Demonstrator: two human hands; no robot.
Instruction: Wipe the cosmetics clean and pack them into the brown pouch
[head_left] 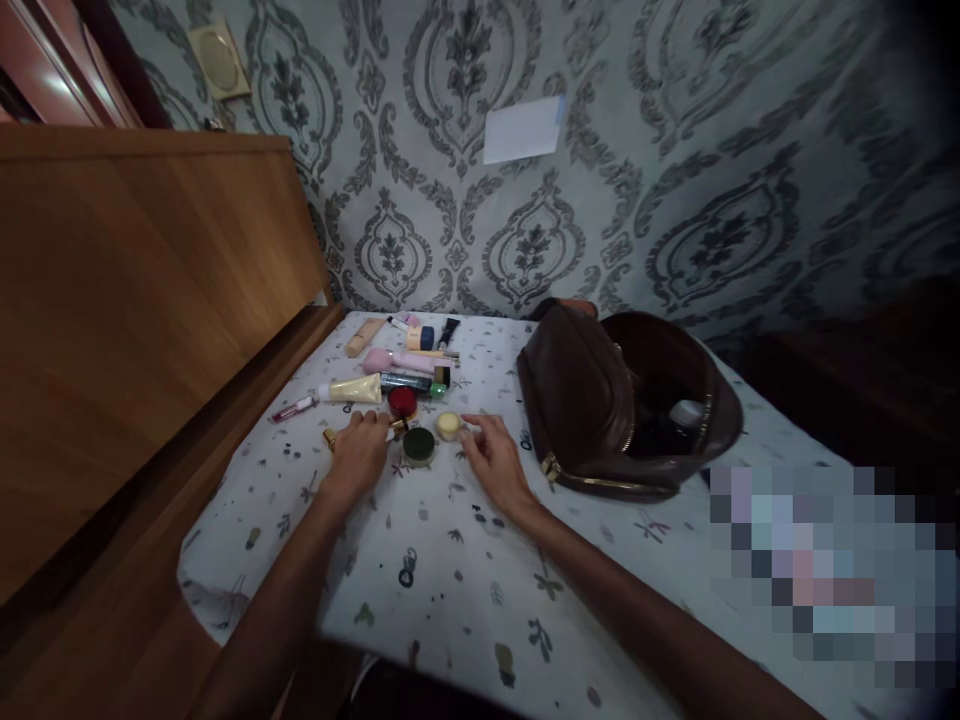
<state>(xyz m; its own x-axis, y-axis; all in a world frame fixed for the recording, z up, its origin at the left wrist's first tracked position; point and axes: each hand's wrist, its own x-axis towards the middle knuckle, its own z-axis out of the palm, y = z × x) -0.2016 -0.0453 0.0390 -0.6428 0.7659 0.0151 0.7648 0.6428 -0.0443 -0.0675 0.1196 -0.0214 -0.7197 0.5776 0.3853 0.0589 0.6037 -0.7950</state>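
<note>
My left hand (pixel 361 452) is palm down on the cloth, its fingers bent over a slim gold-coloured tube (pixel 328 438) whose middle they hide; gold and black show at its other side. My right hand (pixel 496 462) has thumb and forefinger apart, their tips at the right side of a small round yellow jar (pixel 448 426). Between the hands sits a dark green-lidded round jar (pixel 418 446). Behind it is a red round container (pixel 402 402). A cream squeeze tube (pixel 352 389) and a dark cylindrical tube (pixel 405 383) lie beyond my left hand.
A brown leather bag (pixel 577 390) stands unzipped on the right, with a white-topped item (pixel 686 412) inside. Farther back lie a pink brush (pixel 397 360), a blue-lidded jar (pixel 421 338) and a beige tube (pixel 365 337). A wooden cabinet (pixel 150 270) borders the left side.
</note>
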